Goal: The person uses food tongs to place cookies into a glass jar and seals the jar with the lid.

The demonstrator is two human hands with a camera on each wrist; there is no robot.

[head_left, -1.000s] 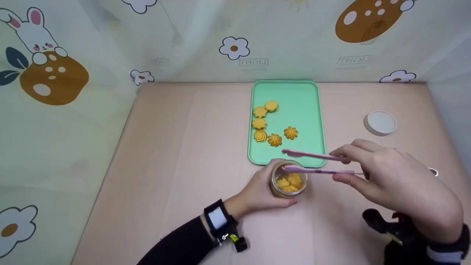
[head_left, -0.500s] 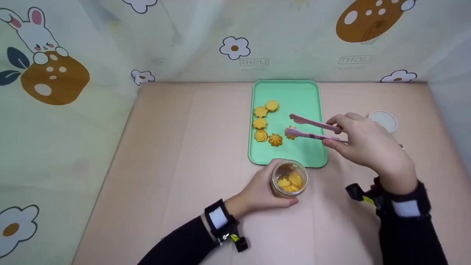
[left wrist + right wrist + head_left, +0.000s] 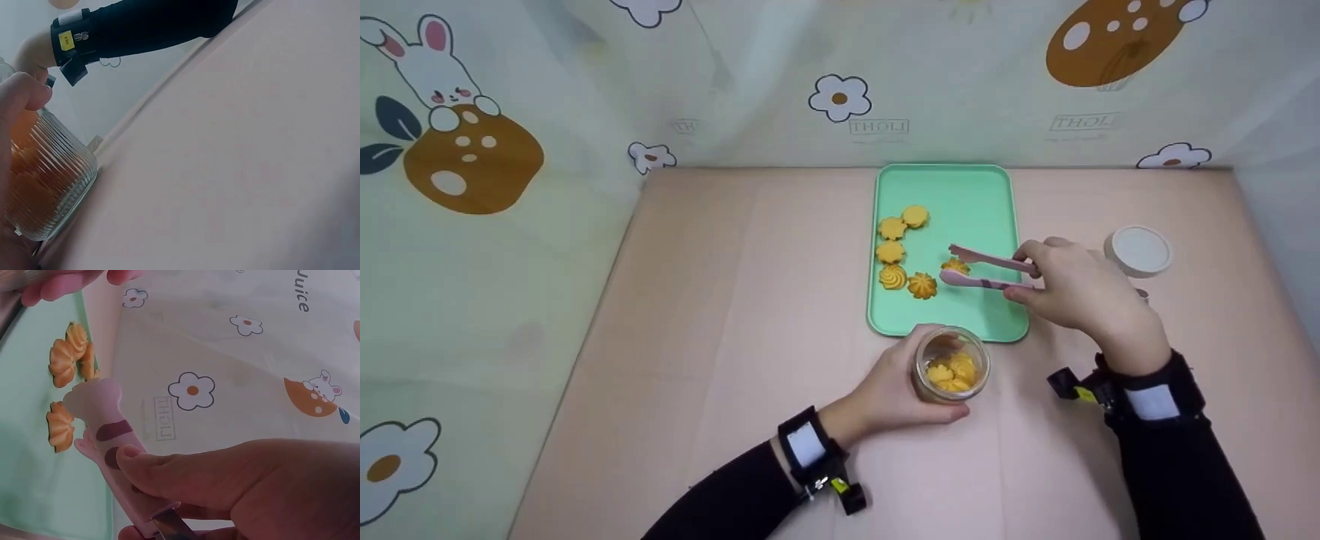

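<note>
My left hand [image 3: 896,390] grips a ribbed glass jar [image 3: 59,169] around its side; several yellow cookies [image 3: 952,371] lie inside it. The jar's mouth faces up toward the head camera. My right hand [image 3: 1084,300] holds pink tongs [image 3: 986,283] between thumb and fingers, over the green tray [image 3: 982,202]. The tongs' two arms stand apart, one on either side of a swirled cookie [image 3: 956,265]; whether they touch it I cannot tell. Several more cookies [image 3: 892,253] form a curved line along the tray's left side.
A round white lid [image 3: 1140,250] lies on the table right of the tray, just behind my right hand. The pale pink table [image 3: 750,300] meets a patterned curtain [image 3: 750,90] at its back edge.
My right hand has carried the tongs from above the jar's mouth up and over to the lone cookie on the tray, then lowered them around it. My left hand and the jar stay put.
</note>
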